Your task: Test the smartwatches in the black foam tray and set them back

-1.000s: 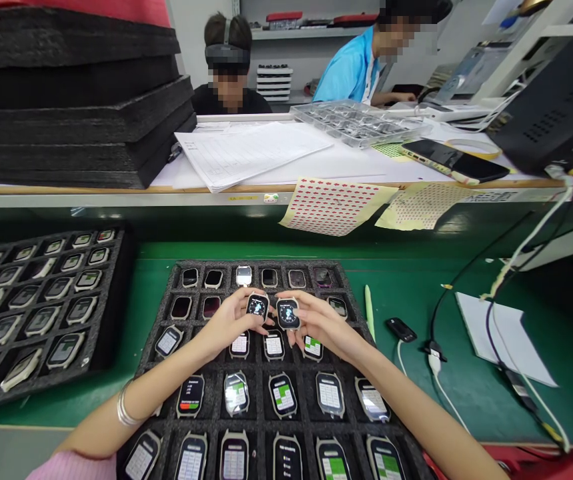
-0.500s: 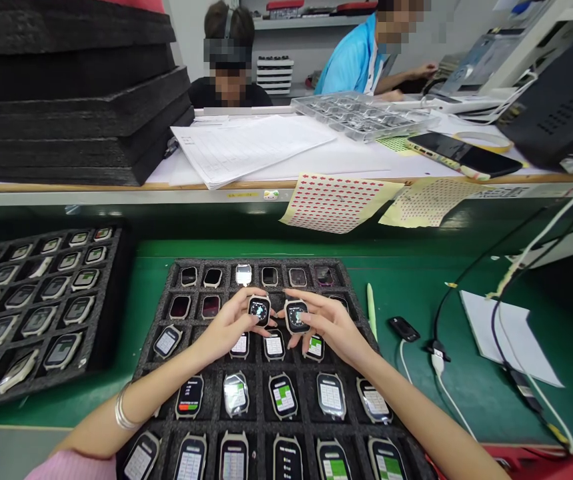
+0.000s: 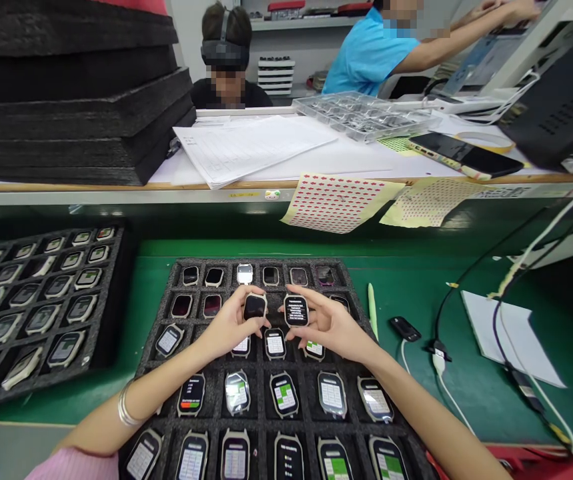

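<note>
My left hand is closed on a smartwatch body whose screen is dark. Another smartwatch body, showing lines of white text on black, is gripped by my right hand. Both are strapless, with pale metal cases, and are held side by side, a little apart. Below them lies a black foam tray whose compartments hold several similar watch bodies. Some screens there are dark, while others show white tables or green blocks, such as the watch in the middle.
A second foam tray of watches sits at left. Stacked black foam, papers and a phone occupy the shelf. A green pen, a charger puck and cables lie at right. Two people sit beyond.
The left watch's screen has gone from a dial to dark. The right one has switched from a dial to text. Across the shelf, the person in blue has reached an arm up.
</note>
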Motion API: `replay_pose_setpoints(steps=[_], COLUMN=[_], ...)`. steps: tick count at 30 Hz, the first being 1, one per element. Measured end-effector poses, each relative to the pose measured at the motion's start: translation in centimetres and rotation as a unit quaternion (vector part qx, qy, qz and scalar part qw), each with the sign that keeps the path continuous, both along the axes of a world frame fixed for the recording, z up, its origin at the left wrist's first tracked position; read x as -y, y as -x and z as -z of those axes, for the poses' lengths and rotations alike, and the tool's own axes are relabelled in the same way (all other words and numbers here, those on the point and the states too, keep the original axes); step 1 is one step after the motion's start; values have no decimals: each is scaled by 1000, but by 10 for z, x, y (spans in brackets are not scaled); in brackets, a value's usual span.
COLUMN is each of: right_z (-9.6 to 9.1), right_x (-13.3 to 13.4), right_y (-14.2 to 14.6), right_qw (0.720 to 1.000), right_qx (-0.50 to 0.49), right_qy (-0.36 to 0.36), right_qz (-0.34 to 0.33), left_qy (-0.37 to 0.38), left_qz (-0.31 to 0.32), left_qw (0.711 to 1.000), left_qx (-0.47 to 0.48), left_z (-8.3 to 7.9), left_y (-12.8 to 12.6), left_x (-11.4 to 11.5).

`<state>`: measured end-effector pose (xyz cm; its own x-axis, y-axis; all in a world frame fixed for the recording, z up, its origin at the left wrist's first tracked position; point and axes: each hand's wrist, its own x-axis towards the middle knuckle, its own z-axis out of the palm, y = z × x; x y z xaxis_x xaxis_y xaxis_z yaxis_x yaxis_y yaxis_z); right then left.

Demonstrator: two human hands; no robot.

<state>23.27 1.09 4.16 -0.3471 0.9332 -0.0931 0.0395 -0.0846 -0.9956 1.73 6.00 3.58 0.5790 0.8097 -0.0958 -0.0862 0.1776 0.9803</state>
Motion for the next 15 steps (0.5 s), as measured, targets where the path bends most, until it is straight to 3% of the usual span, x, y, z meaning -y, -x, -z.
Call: replay_pose_setpoints(steps=[3,5,7,11,15], right_z=[5,8,9,-1,-4], right_x=[-9,-14,-17,-25,-45], right_y=[-16,-29,-39,-31,17], right_qw=[973,919,874,840,828], right_qx=[207,349,429,459,436], right_qy=[-99,-183,-228,-283,-324], right_qz=[-2,-1,-23,-54,-140], left_qy=[-13,-16,-18,-31,-71], left_qz=[-16,-27,-43,-70,-89], left_qw=[1000,999,999,996,991], left_qx=[-13,-17,-23,-52,-75], left_z=[1,-2,-7,-17,-17], left_y=[2,4,5,8,10], left_x=[-2,-3,-5,-8,-9])
